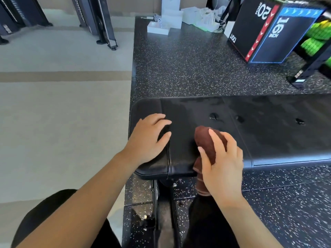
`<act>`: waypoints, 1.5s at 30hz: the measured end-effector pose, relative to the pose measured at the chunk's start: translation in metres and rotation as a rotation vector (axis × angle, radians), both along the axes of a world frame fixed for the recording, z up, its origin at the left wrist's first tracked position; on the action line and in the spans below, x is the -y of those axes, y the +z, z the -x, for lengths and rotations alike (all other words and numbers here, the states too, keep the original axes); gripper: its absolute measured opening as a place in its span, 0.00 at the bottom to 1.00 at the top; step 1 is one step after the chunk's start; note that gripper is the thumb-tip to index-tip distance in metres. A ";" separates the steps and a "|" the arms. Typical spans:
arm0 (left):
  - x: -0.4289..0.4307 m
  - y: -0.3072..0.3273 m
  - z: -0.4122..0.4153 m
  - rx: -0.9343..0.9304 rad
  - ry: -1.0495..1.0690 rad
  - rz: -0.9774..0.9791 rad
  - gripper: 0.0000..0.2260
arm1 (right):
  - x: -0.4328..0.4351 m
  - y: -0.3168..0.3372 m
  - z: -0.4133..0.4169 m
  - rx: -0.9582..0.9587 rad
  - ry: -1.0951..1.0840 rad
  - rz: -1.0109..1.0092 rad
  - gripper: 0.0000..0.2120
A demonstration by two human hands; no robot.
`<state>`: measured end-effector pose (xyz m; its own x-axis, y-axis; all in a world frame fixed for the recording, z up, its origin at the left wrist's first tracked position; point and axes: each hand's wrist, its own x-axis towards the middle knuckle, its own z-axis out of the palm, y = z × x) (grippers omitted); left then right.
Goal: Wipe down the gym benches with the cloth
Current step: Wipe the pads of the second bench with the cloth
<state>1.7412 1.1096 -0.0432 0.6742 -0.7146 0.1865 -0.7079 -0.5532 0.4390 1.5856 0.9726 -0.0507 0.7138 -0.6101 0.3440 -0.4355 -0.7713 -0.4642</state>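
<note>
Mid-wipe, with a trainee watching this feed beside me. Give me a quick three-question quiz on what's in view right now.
1. True or false: the left hand grips the cloth.
2. Fill in: the blue-bordered face of the plyo box reads ___ inch.
3. What does the left hand rest on? A) the plyo box B) the end of the bench pad C) the cloth

Key
1. False: the right hand grips the cloth, which lies on the bench pad by its near edge.
2. 16
3. B
</note>
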 end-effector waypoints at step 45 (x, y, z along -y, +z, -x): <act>0.004 -0.023 -0.005 0.101 -0.030 -0.034 0.18 | 0.003 -0.016 0.012 0.136 -0.084 0.058 0.22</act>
